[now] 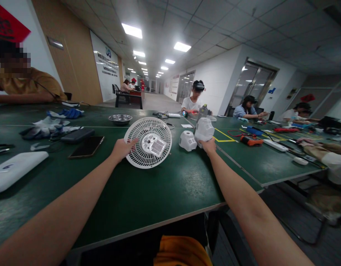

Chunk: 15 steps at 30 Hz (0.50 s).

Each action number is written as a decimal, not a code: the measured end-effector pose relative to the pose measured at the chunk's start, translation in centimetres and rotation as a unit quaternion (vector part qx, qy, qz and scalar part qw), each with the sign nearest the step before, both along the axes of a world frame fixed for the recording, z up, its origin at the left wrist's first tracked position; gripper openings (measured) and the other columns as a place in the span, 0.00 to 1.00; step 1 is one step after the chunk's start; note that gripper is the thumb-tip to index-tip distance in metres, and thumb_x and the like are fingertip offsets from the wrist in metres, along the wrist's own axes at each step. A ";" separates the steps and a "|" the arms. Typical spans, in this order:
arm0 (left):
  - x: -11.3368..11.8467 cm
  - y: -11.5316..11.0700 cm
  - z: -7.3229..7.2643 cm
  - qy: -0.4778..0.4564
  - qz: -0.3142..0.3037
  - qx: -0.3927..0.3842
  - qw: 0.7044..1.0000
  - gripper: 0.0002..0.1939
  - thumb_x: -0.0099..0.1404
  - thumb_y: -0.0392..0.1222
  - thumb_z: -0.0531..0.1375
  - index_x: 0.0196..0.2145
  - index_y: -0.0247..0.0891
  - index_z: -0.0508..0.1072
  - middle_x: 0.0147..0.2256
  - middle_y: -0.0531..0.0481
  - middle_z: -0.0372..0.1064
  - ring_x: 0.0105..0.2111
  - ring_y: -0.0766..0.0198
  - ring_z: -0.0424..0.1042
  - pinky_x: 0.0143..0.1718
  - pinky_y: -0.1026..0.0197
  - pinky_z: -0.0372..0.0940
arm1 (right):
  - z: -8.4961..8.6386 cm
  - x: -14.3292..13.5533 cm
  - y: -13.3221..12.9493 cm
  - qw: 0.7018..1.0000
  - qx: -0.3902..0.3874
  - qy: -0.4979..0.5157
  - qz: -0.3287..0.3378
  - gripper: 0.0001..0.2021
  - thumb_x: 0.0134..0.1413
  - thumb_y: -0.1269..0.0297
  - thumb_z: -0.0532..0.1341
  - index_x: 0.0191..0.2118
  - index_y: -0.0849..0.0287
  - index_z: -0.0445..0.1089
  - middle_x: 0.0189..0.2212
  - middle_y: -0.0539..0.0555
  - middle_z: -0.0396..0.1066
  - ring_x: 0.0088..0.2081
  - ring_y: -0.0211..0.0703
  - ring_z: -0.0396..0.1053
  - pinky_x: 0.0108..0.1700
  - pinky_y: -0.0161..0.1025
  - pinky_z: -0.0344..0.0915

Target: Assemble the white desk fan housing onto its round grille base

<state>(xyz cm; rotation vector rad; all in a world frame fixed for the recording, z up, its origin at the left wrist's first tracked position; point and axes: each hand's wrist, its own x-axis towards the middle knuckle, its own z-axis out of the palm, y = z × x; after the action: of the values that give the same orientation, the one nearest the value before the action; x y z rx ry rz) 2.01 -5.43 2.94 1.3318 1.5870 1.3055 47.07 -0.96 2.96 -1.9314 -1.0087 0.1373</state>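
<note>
My left hand [124,148] is closed on the left rim of a round white fan guard [148,143]. The guard is tilted up above the green table, its slatted hub facing me. Over to the right, my right hand [208,146] grips the lower part of a white plastic housing [205,129] with slots in its upper side. My fingers behind both pieces are partly hidden. Just left of the housing, a smaller white vented cover [187,141] rests on the table.
A metal bowl [120,119] stands behind the guard. On the left lie a phone [87,147], a dark case [77,135], gloves [45,127] and a white device [19,170]. An orange multimeter [250,140] lies at right. Several people sit around the tables.
</note>
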 end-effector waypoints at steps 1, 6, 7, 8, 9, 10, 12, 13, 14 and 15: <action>0.0 0.0 0.0 0.002 0.002 -0.003 1.000 0.16 0.58 0.50 0.67 0.36 0.34 0.78 0.31 0.43 0.79 0.30 0.53 0.79 0.32 0.54 0.73 | 0.1 0.0 -0.1 1.000 0.013 -0.001 0.001 0.37 0.34 0.53 0.72 0.51 0.60 0.62 0.51 0.69 0.71 0.54 0.67 0.69 0.55 0.58 0.65; 0.0 -0.2 0.1 0.004 -0.008 0.000 1.000 0.17 0.57 0.52 0.67 0.37 0.34 0.78 0.32 0.43 0.79 0.31 0.52 0.79 0.33 0.54 0.73 | 1.5 -0.9 -0.5 0.996 0.089 -0.014 -0.011 0.33 0.39 0.50 0.70 0.51 0.59 0.62 0.49 0.66 0.72 0.52 0.60 0.71 0.53 0.50 0.66; 0.0 -0.2 0.1 0.003 -0.007 0.002 1.000 0.17 0.57 0.52 0.67 0.37 0.34 0.78 0.32 0.42 0.79 0.31 0.52 0.79 0.33 0.54 0.73 | 1.9 -1.3 -0.5 0.994 0.107 -0.018 -0.012 0.33 0.41 0.48 0.69 0.51 0.59 0.61 0.49 0.65 0.72 0.52 0.59 0.71 0.53 0.49 0.66; 0.1 -0.1 0.1 0.002 -0.006 0.003 1.000 0.17 0.57 0.51 0.67 0.37 0.34 0.78 0.32 0.42 0.79 0.31 0.52 0.79 0.33 0.54 0.73 | 2.3 -1.8 -0.5 0.991 0.130 -0.024 -0.011 0.33 0.42 0.47 0.68 0.51 0.59 0.61 0.49 0.64 0.72 0.51 0.57 0.71 0.53 0.49 0.65; 0.0 -0.1 0.0 0.002 -0.003 0.005 1.000 0.17 0.57 0.51 0.67 0.37 0.34 0.78 0.32 0.42 0.79 0.31 0.52 0.79 0.33 0.54 0.73 | 2.7 -2.3 -0.6 0.987 0.154 -0.032 -0.006 0.33 0.43 0.46 0.67 0.51 0.59 0.60 0.48 0.64 0.72 0.51 0.56 0.71 0.53 0.48 0.65; 0.0 0.0 -0.1 0.003 -0.001 0.008 1.000 0.17 0.57 0.51 0.67 0.37 0.34 0.78 0.32 0.42 0.79 0.31 0.52 0.79 0.33 0.54 0.73 | 3.0 -2.9 -0.6 0.983 0.178 -0.039 0.002 0.33 0.43 0.45 0.67 0.51 0.59 0.60 0.47 0.63 0.73 0.50 0.56 0.72 0.52 0.48 0.65; -0.1 0.3 -0.3 0.007 -0.004 0.015 1.000 0.17 0.57 0.51 0.67 0.37 0.34 0.78 0.32 0.42 0.80 0.31 0.53 0.79 0.33 0.54 0.73 | 3.3 -4.1 -0.8 0.977 0.206 -0.054 0.022 0.34 0.42 0.44 0.67 0.50 0.58 0.59 0.45 0.62 0.74 0.47 0.55 0.72 0.50 0.47 0.66; -0.2 0.5 -0.5 0.013 -0.005 0.020 1.000 0.17 0.57 0.52 0.67 0.37 0.34 0.78 0.33 0.42 0.80 0.31 0.53 0.79 0.33 0.54 0.73 | 3.3 -4.7 -0.9 0.977 0.202 -0.061 0.033 0.34 0.41 0.43 0.67 0.50 0.58 0.59 0.45 0.61 0.74 0.47 0.55 0.73 0.49 0.47 0.67; -0.3 0.7 -0.6 0.020 -0.003 0.026 0.999 0.18 0.56 0.52 0.67 0.37 0.34 0.78 0.33 0.42 0.80 0.31 0.52 0.79 0.33 0.54 0.73 | 3.2 -5.3 -1.0 0.980 0.184 -0.067 0.041 0.35 0.40 0.43 0.67 0.50 0.58 0.58 0.45 0.61 0.74 0.47 0.55 0.73 0.48 0.47 0.67; -0.4 0.9 -0.7 0.027 0.001 0.031 0.999 0.19 0.56 0.53 0.67 0.36 0.34 0.78 0.32 0.42 0.80 0.31 0.52 0.79 0.33 0.54 0.73 | 3.0 -5.9 -1.1 0.984 0.158 -0.071 0.051 0.35 0.40 0.43 0.67 0.50 0.57 0.58 0.45 0.61 0.74 0.47 0.56 0.73 0.48 0.47 0.67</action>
<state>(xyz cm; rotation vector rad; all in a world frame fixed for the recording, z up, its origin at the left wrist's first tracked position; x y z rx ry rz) 1.60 -4.56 2.21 1.4137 1.5964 1.3399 41.19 -2.02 5.96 -1.6186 -1.1503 -0.0998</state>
